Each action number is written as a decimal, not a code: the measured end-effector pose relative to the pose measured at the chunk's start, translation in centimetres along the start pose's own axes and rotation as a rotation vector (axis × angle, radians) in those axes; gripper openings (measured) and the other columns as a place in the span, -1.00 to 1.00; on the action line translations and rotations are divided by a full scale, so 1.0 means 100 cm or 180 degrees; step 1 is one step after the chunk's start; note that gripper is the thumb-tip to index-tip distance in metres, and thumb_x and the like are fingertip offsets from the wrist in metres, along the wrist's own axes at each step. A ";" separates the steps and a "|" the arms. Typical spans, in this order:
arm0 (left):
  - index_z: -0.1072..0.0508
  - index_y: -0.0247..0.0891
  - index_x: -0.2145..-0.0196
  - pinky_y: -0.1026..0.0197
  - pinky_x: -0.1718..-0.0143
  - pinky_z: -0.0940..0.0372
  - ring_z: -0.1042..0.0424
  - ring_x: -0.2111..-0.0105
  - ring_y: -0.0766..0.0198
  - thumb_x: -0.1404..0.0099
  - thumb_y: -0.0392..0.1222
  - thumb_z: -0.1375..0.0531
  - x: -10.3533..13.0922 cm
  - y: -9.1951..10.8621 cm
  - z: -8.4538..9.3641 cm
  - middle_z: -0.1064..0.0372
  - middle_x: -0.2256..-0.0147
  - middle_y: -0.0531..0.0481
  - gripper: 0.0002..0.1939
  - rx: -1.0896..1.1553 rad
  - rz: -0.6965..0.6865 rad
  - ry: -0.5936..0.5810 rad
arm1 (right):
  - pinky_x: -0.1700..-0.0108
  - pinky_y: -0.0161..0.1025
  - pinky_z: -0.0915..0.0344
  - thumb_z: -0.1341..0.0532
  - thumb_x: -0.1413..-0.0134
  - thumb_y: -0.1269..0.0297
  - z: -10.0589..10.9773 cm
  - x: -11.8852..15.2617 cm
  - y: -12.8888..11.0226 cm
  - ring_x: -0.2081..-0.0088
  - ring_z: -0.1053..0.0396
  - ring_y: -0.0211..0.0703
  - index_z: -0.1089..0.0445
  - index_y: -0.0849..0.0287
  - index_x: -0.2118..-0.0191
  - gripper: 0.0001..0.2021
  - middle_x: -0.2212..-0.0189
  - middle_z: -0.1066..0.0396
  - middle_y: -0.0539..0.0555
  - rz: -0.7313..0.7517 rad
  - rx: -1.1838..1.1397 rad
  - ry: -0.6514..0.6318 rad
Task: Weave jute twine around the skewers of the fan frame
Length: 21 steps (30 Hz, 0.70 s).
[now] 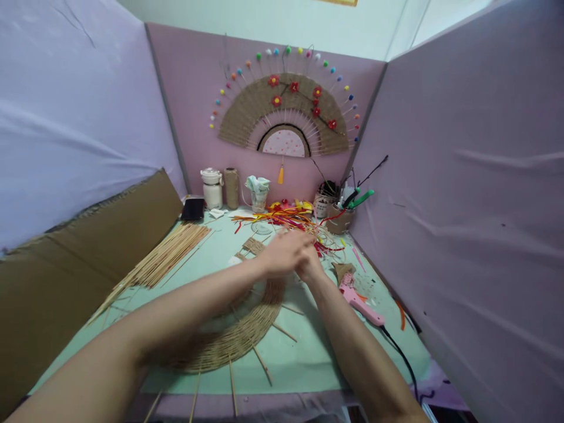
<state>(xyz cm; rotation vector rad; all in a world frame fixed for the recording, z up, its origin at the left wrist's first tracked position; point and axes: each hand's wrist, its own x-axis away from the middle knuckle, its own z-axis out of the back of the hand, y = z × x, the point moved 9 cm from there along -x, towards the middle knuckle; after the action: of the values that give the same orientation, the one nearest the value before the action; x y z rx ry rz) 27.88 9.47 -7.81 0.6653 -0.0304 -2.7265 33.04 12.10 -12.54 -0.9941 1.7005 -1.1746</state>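
My left hand [284, 251] and my right hand [309, 265] meet above the far end of a half-round piece woven from brown twine [240, 341]. Blur softens both hands. The left one's fingers look curled together over the right hand; whatever lies in them does not show. Fingers of the right hand are mostly hidden behind the left. Thin wooden sticks [263, 365] fan outward from the woven curve, and my left forearm covers part of it. Just beyond the hands lies a heap of coloured strips [286, 218].
A pink glue gun [363, 305] with a black cord lies at right. Bamboo sticks [170, 255] are piled at left beside a cardboard panel [88, 247]. A white jar [212, 188], a twine roll [231, 188] and a tool pot [340, 218] stand behind. A decorated fan [247, 120] hangs above.
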 end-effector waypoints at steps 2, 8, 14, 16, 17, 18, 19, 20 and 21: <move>-0.31 -0.24 -0.06 -0.04 -0.14 0.09 -0.17 -0.10 0.11 -0.27 -0.16 0.00 0.010 -0.073 0.027 -0.28 -0.07 -0.15 -0.59 -0.0157 0.1000 0.0250 | 0.36 -0.29 -0.31 -0.18 0.14 0.28 -0.001 0.000 -0.001 0.34 -0.41 -0.22 -0.38 0.11 0.29 -0.80 0.34 -0.44 0.03 -0.0113 -0.0079 -0.0113; -0.22 -0.40 -0.08 0.13 0.15 -0.23 -0.41 0.18 0.09 -0.15 -0.06 -0.10 0.107 -0.179 0.037 -0.42 0.13 -0.24 -0.42 0.0355 0.3020 -0.0200 | 0.32 -0.29 -0.27 -0.18 0.21 0.24 0.012 -0.006 0.017 0.29 -0.34 -0.20 -0.35 0.14 0.27 -0.73 0.32 -0.37 0.03 -0.0535 0.0375 0.0015; -0.21 -0.36 -0.09 0.21 0.35 -0.24 -0.41 0.29 0.11 0.03 0.14 -0.21 0.157 -0.157 0.007 -0.41 0.16 -0.21 -0.21 0.1461 0.3584 -0.0673 | 0.33 -0.28 -0.28 -0.14 0.18 0.28 0.021 -0.015 0.036 0.29 -0.32 -0.18 -0.35 0.15 0.31 -0.78 0.33 -0.38 0.04 -0.0415 0.1486 -0.0108; -0.19 -0.37 -0.11 0.21 0.40 -0.22 -0.40 0.35 0.12 0.10 0.13 -0.25 0.160 -0.154 0.007 -0.42 0.23 -0.17 -0.13 0.1600 0.3564 -0.0606 | 0.34 -0.29 -0.28 -0.13 0.16 0.28 0.019 -0.015 0.043 0.31 -0.32 -0.20 -0.35 0.15 0.31 -0.80 0.33 -0.37 0.03 -0.0415 0.1649 -0.0215; -0.19 -0.37 -0.10 0.21 0.43 -0.21 -0.39 0.39 0.13 0.14 0.10 -0.28 0.161 -0.153 0.006 -0.43 0.28 -0.14 -0.11 0.1681 0.3558 -0.0569 | 0.35 -0.30 -0.28 -0.12 0.15 0.29 0.018 -0.014 0.046 0.32 -0.32 -0.21 -0.34 0.15 0.31 -0.80 0.34 -0.37 0.03 -0.0450 0.1694 -0.0276; -0.20 -0.37 -0.09 0.21 0.45 -0.19 -0.38 0.41 0.14 0.17 0.07 -0.31 0.163 -0.153 0.006 -0.42 0.33 -0.10 -0.10 0.1792 0.3552 -0.0539 | 0.36 -0.31 -0.27 -0.11 0.14 0.30 0.017 -0.013 0.050 0.34 -0.33 -0.22 -0.34 0.15 0.30 -0.80 0.34 -0.38 0.02 -0.0512 0.1714 -0.0344; -0.23 -0.37 -0.07 0.22 0.46 -0.19 -0.38 0.43 0.15 0.20 0.04 -0.33 0.164 -0.152 0.004 -0.42 0.37 -0.07 -0.11 0.1936 0.3546 -0.0512 | 0.37 -0.32 -0.27 -0.10 0.14 0.30 0.015 -0.011 0.054 0.35 -0.33 -0.23 -0.34 0.15 0.30 -0.80 0.34 -0.38 0.02 -0.0584 0.1723 -0.0420; -0.25 -0.36 -0.05 0.22 0.47 -0.19 -0.37 0.44 0.16 0.22 0.01 -0.35 0.165 -0.151 0.003 -0.41 0.40 -0.04 -0.13 0.2124 0.3534 -0.0493 | 0.37 -0.32 -0.27 -0.10 0.13 0.30 0.012 -0.009 0.057 0.36 -0.33 -0.23 -0.34 0.16 0.30 -0.80 0.34 -0.38 0.03 -0.0650 0.1732 -0.0497; -0.26 -0.34 -0.04 0.22 0.46 -0.20 -0.38 0.44 0.17 0.22 -0.02 -0.36 0.167 -0.149 0.001 -0.41 0.42 -0.02 -0.16 0.2363 0.3518 -0.0491 | 0.36 -0.31 -0.27 -0.10 0.13 0.29 0.010 -0.008 0.059 0.36 -0.34 -0.23 -0.35 0.16 0.30 -0.80 0.34 -0.39 0.03 -0.0687 0.1755 -0.0554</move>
<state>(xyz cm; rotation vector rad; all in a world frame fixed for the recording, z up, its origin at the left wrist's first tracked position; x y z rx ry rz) 9.24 18.08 -16.60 0.3960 -1.1160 -1.6124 33.39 13.97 -18.27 -0.9075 1.0609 -1.5378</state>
